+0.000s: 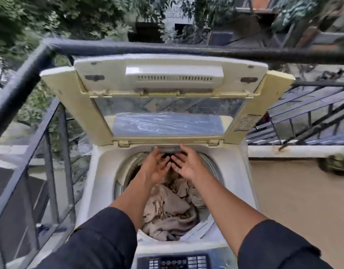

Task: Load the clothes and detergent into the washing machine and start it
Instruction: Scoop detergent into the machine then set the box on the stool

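Two hands reach over the drum in the head view, left hand (154, 167) and right hand (187, 165), both with fingers spread and holding nothing, near the compartment (168, 149) at twelve o'clock on the tub rim. Beige clothes (171, 208) already lie in the washing machine (101, 171), lid (167, 98) propped upright. No detergent shows. Likely next: detergent, then the control panel (175, 262) at six o'clock; keep fabric clear of the rim.
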The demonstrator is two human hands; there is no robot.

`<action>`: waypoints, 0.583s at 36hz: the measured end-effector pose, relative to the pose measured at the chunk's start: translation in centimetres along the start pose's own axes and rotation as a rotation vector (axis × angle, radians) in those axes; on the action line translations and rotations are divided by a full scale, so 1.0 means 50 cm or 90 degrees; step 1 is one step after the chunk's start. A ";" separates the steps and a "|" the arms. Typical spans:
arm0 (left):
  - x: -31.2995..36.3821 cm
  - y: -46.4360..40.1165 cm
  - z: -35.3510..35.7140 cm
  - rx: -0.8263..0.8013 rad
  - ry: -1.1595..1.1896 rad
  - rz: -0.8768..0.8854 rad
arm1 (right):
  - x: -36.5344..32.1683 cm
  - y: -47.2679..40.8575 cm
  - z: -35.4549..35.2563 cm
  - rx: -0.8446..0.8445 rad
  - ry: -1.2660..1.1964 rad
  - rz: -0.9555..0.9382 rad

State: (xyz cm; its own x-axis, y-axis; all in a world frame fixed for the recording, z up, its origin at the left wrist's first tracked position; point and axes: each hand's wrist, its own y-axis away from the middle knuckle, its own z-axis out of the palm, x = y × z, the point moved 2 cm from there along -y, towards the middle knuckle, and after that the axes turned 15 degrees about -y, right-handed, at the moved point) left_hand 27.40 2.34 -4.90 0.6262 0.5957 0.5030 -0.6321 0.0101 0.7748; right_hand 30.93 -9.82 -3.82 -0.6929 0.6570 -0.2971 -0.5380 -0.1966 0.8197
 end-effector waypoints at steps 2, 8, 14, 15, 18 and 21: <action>-0.003 -0.007 -0.005 -0.009 -0.004 -0.006 | -0.002 -0.004 -0.004 -0.001 -0.003 -0.005; -0.019 -0.021 -0.042 -0.008 -0.050 -0.012 | 0.003 -0.012 -0.028 -0.001 0.052 -0.010; -0.021 -0.017 -0.069 0.011 -0.132 0.015 | 0.005 -0.014 -0.053 -0.001 0.120 -0.017; -0.023 -0.012 -0.072 0.015 -0.138 0.013 | 0.005 -0.012 -0.057 0.000 0.127 -0.015; -0.037 -0.001 -0.084 0.028 -0.147 -0.006 | 0.008 -0.001 -0.073 0.002 0.135 -0.009; -0.059 0.010 -0.095 0.037 -0.159 -0.022 | 0.017 0.007 -0.093 0.009 0.153 0.002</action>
State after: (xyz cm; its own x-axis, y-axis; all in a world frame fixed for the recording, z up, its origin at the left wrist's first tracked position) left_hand 23.06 4.39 -7.83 0.7444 0.3792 0.5495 -0.5861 -0.0230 0.8099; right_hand 27.89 -12.72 -6.06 -0.7899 0.4639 -0.4011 -0.5298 -0.1868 0.8273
